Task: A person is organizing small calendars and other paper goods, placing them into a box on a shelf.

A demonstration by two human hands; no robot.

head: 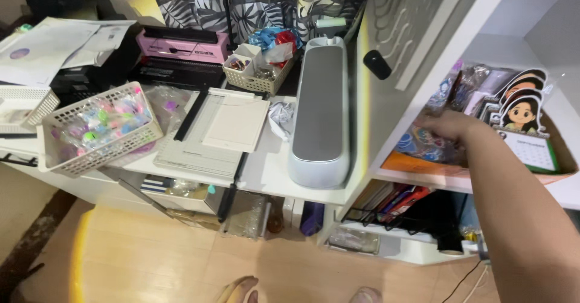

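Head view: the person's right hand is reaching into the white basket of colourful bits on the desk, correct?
Not quite. In the head view the right hand is reaching into the white shelf unit compartment, among the packets there. The white basket of colourful bits sits untouched on the desk, far left.

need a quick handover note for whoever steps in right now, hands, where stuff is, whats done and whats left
Right hand: stretched into the white shelf unit, at the orange-edged tray of small colourful packets; whether it grips anything cannot be told.
Left hand: out of view.
Things: cartoon-figure desk calendar stands just right of the hand, on the same shelf. Long pale grey cutting machine lies on the white table left of the shelf, beside a white paper trimmer and a white mesh basket of pastel trinkets.
Done: nothing visibly taken out.
Left: hand is not yet out of the shelf.
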